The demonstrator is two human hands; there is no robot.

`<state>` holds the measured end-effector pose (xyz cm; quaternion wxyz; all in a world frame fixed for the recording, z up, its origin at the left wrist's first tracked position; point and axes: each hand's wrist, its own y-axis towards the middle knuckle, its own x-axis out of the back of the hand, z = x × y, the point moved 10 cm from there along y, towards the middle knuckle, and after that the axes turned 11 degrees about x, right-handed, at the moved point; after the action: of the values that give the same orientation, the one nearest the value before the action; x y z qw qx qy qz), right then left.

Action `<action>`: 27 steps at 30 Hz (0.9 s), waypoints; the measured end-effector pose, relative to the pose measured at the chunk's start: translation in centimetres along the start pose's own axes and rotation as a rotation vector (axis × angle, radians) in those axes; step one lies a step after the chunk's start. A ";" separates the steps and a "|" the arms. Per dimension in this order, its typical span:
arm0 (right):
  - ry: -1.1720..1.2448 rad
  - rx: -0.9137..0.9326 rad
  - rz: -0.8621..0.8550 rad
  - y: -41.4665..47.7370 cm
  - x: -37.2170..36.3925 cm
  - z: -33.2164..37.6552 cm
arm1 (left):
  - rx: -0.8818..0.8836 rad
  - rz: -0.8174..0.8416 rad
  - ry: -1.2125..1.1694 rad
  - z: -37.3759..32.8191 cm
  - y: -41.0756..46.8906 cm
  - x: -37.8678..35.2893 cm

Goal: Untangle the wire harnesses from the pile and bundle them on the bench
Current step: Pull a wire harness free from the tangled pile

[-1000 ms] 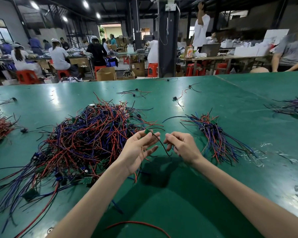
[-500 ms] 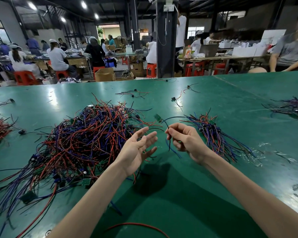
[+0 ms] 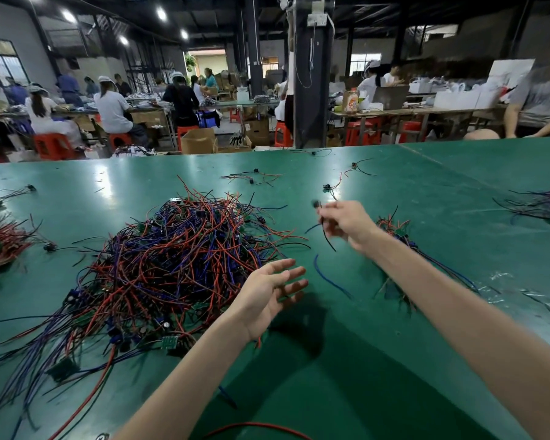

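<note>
One green tabletop (image 3: 426, 192) carries the whole job. A large pile (image 3: 178, 265) of red, blue and black wire harnesses lies tangled left of centre. A smaller bundle (image 3: 394, 228) sits well apart to the right, likely placed there so that sorted wires do not snag again. The person's left hand (image 3: 267, 293) hovers just beside the pile's near edge, palm up and fingers spread, its grip wide open on nothing, seemingly ready for the next pick. The right hand (image 3: 346, 225), motion-blurred above the tabletop near the bundle, has its grip pinched on a single harness (image 3: 315, 204). Its black wire dangles free of the pile, probably bound for the bundle.
</note>
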<state>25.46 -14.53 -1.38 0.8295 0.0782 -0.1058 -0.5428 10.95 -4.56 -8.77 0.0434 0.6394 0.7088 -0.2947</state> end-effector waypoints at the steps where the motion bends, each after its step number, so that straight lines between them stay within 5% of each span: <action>1: 0.051 -0.015 -0.019 1.8 0.3 0.5 | 0.004 0.002 0.004 0.1 0.0 0.0; 6: 0.017 -0.225 -0.037 5.7 2.2 -1.4 | -0.001 -0.001 0.042 0.2 -0.3 0.0; 13: -0.190 -0.253 0.043 3.4 0.9 -4.4 | -0.012 -0.002 0.092 0.1 -0.5 -0.7; 27: -0.745 0.186 0.449 1.4 -16.1 0.2 | 0.045 -0.171 -0.023 0.8 -0.3 1.2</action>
<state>20.37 0.78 -2.33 0.8215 -0.0735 -0.4602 -0.3286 10.23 -3.92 -9.83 0.0118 0.5738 0.7536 -0.3203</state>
